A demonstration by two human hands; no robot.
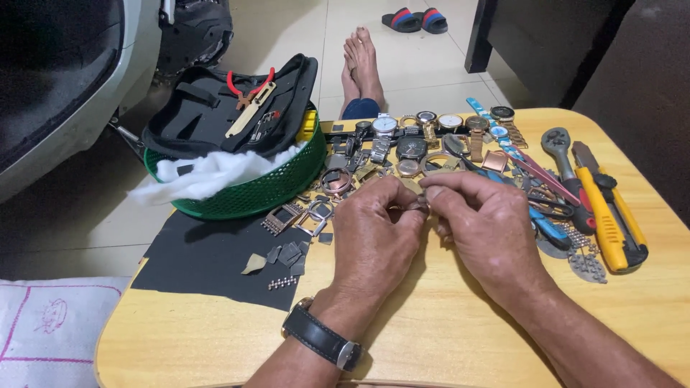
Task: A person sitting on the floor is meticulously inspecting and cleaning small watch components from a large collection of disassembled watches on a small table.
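Observation:
My left hand (374,233) and my right hand (485,226) meet over the middle of a yellow wooden table (431,338). Both pinch one small metal watch part (419,206) between fingertips; the fingers hide most of it. My left wrist wears a black-strapped watch (321,336). Just beyond the hands lies a spread of several wristwatches (413,140), watch cases and band pieces. A black mat (215,262) lies left of my left hand with small metal links and scraps on it.
A green basket (269,188) with white cotton and a black tool pouch stands at the back left. A yellow utility knife (609,226), screwdrivers and pliers lie at the right. My bare feet (361,65) rest on the tiled floor beyond the table.

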